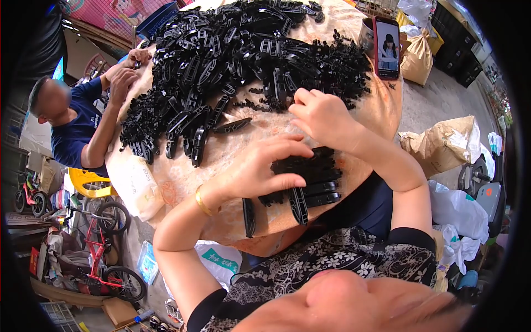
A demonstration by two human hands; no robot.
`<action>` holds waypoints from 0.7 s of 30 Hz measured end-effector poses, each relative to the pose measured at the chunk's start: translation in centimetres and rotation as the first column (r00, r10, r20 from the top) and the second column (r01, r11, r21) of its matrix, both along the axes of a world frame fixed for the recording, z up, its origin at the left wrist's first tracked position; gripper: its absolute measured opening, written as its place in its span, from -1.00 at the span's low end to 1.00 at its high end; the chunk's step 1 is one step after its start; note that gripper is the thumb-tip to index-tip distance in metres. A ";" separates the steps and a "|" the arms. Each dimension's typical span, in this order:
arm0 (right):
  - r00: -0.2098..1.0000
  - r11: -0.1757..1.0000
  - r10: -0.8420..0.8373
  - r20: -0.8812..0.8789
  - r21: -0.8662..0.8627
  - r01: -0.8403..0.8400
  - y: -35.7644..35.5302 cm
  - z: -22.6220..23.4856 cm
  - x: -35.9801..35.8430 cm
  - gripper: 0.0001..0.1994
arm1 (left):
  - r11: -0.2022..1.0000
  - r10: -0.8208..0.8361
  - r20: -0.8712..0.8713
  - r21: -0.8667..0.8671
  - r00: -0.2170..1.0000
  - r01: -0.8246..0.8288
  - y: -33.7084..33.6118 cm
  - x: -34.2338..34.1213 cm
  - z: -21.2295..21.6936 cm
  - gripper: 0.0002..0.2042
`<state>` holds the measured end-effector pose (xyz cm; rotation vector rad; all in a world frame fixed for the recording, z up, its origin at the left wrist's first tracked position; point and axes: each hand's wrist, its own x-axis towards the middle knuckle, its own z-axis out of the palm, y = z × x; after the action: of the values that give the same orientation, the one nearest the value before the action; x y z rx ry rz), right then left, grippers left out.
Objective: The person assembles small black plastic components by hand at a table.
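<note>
A big heap of black plastic pieces, long, curved and slotted like hair-clip halves, covers much of the table. Clusters of small black toothed parts lie along its right side. My left hand, a gold bangle at its wrist, hovers over the near edge with thumb and fingers apart. By it lie a slotted black piece, another long piece and a small group of black pieces. My right hand has its fingers bent together at the heap's near right edge; what they hold is hidden.
The table has a peach patterned cover. A phone stands upright at its far right before a can. Across on the left, a co-worker handles pieces. Paper sacks stand right; a red bicycle stands left.
</note>
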<state>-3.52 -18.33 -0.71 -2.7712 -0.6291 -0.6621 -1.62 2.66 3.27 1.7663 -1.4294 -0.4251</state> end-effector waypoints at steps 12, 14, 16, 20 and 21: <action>0.981 0.958 -0.138 0.137 -0.234 0.168 1.2 -0.7 -0.9 -0.90 | 0.707 0.397 0.625 0.259 0.672 -0.659 3.3 4.9 -1.3 -0.70; 0.982 0.944 -0.142 0.128 -0.282 0.173 1.0 -0.7 -0.9 -0.90 | 0.709 0.402 0.636 0.239 0.659 -0.663 3.0 4.6 -1.9 -0.71; 0.989 0.963 -0.115 0.089 -0.234 0.133 0.7 -0.6 -0.8 -0.91 | 0.774 0.444 0.641 0.078 0.626 -0.628 2.9 4.5 -2.2 -0.75; 0.997 0.997 -0.045 0.064 -0.062 0.049 0.9 -1.0 -0.5 -0.93 | 0.778 0.592 0.424 -0.077 0.686 -0.624 1.8 4.5 -2.0 -0.76; 0.997 0.997 -0.046 0.064 -0.062 0.050 0.7 -1.3 -0.3 -0.93 | 0.777 0.629 0.083 -0.025 0.773 -0.629 1.5 4.3 -1.8 -0.75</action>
<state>-3.87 -17.63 -1.97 -2.8425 -0.6080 -0.7549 2.73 4.16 1.46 2.1544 -0.7967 0.0141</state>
